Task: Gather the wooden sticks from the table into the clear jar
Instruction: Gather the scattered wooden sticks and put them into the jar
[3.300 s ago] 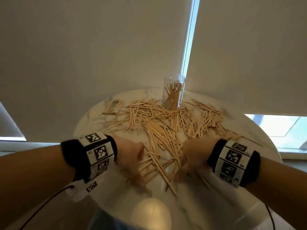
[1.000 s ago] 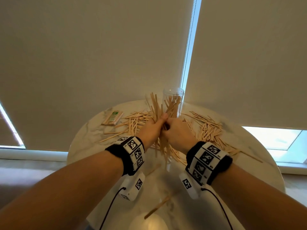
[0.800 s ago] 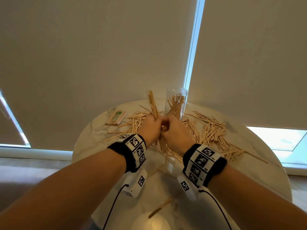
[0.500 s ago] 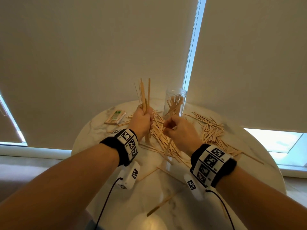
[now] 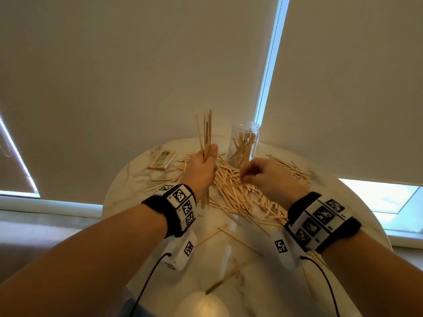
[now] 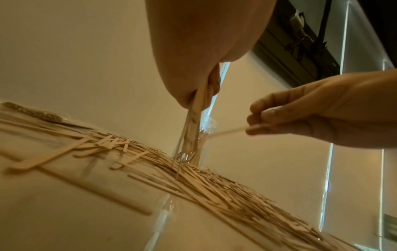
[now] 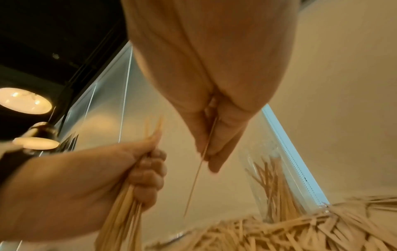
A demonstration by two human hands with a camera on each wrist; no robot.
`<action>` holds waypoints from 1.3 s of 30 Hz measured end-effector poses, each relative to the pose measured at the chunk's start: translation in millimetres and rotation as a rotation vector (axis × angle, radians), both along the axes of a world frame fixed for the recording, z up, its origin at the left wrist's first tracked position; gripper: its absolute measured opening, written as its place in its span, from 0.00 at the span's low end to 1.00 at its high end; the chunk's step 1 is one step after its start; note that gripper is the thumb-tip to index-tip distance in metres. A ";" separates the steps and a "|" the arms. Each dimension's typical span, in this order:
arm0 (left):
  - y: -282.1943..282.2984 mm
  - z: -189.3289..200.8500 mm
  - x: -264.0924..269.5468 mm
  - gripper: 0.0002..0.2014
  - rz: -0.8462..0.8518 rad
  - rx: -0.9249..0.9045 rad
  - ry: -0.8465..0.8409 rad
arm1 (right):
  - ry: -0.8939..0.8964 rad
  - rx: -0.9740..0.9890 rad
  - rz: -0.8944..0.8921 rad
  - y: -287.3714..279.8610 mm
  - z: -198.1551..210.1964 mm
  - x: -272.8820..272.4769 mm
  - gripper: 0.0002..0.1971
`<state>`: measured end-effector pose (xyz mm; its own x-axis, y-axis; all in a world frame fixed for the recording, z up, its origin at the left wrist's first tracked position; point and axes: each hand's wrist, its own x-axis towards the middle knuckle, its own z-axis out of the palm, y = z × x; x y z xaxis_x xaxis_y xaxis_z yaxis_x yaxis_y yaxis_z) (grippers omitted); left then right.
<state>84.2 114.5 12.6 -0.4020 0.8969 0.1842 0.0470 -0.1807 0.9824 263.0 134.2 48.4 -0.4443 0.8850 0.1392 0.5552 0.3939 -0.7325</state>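
Many flat wooden sticks [image 5: 238,193] lie heaped on the round marble table [image 5: 128,179]. My left hand [image 5: 202,170] grips an upright bundle of sticks [image 5: 205,131] above the heap, left of the clear jar [image 5: 243,143]. The jar stands at the table's far edge with several sticks leaning inside. My right hand [image 5: 263,175] hovers over the heap in front of the jar and pinches one thin stick [image 7: 198,171] between thumb and fingers. In the left wrist view the bundle's lower ends [image 6: 189,135] hang just above the pile, and the right hand [image 6: 300,117] holds its stick [image 6: 227,131] pointing toward them.
A wrapped packet of sticks [image 5: 162,159] lies at the table's far left. A few stray sticks [image 5: 229,277] lie near the front edge. Roller blinds [image 5: 137,65] hang right behind the table. A pale rounded object [image 5: 201,305] shows at the bottom.
Both hands held one bundle together by the jar a second ago. They have separated: the left keeps the bundle upright, the right moved rightward over the heap with one thin stick.
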 end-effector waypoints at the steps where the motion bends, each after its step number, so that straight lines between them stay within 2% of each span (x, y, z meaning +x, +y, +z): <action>1: -0.3 1.6 0.5 0.21 0.011 0.009 -0.021 | 0.125 0.049 -0.064 2.1 7.5 3.1 0.05; 3: -0.7 3.6 4.1 0.22 -0.008 0.031 -0.032 | 0.329 0.172 -0.187 4.4 23.5 5.1 0.04; 5: -3.0 7.4 13.5 0.23 -0.093 0.049 -0.022 | 0.426 0.228 -0.217 0.9 32.8 -0.1 0.03; 7: -3.8 12.0 25.7 0.24 -0.164 0.051 -0.040 | 0.443 0.159 -0.131 -8.9 31.4 -10.9 0.03; 9: -2.2 16.7 35.1 0.25 -0.144 0.040 -0.095 | 0.418 0.097 -0.060 -20.5 21.9 -19.9 0.03; 12: -2.6 15.9 38.1 0.14 -0.047 -0.028 -0.163 | 0.422 0.058 -0.034 -28.3 8.8 -21.1 0.08; 15: -7.9 13.7 29.3 0.11 0.059 -0.123 -0.020 | 0.426 -0.124 0.026 -33.6 6.2 -12.3 0.10; 17: -13.1 18.4 19.8 0.10 0.053 -0.193 0.053 | 0.261 -0.133 -0.004 -33.9 6.6 2.7 0.08; 20: -27.8 26.7 7.0 0.10 -0.086 -0.344 0.184 | -0.281 -0.116 -0.065 -28.9 2.4 34.2 0.16; 23: -47.9 23.9 -2.0 0.12 -0.183 -0.487 0.570 | -0.799 -0.122 -0.087 -33.6 -4.8 61.4 0.29; 25: -60.2 15.4 -2.1 0.18 -0.247 -0.554 0.841 | -0.969 -0.129 -0.103 -43.5 -10.5 72.9 0.33; 27: -69.2 2.8 3.0 0.20 -0.315 -0.578 1.014 | -1.049 -0.131 -0.102 -53.3 -18.6 78.9 0.32; 29: -73.1 -8.8 9.4 0.20 -0.334 -0.593 1.157 | -1.020 -0.170 -0.063 -59.6 -26.9 77.0 0.27; 32: -73.2 -12.5 13.3 0.17 -0.310 -0.601 1.251 | -0.868 -0.265 -0.048 -56.6 -34.3 68.6 0.15; 34: -72.7 -10.9 11.8 0.16 -0.286 -0.611 1.282 | -0.860 -0.263 -0.041 -56.9 -34.7 63.0 0.08; 36: -71.7 -11.9 8.9 0.16 -0.283 -0.652 1.303 | -0.912 -0.192 -0.040 -59.5 -36.0 57.5 0.08; 39: -70.0 -17.2 10.3 0.09 -0.281 -0.680 1.317 | -0.938 -0.095 -0.034 -61.6 -37.3 49.4 0.15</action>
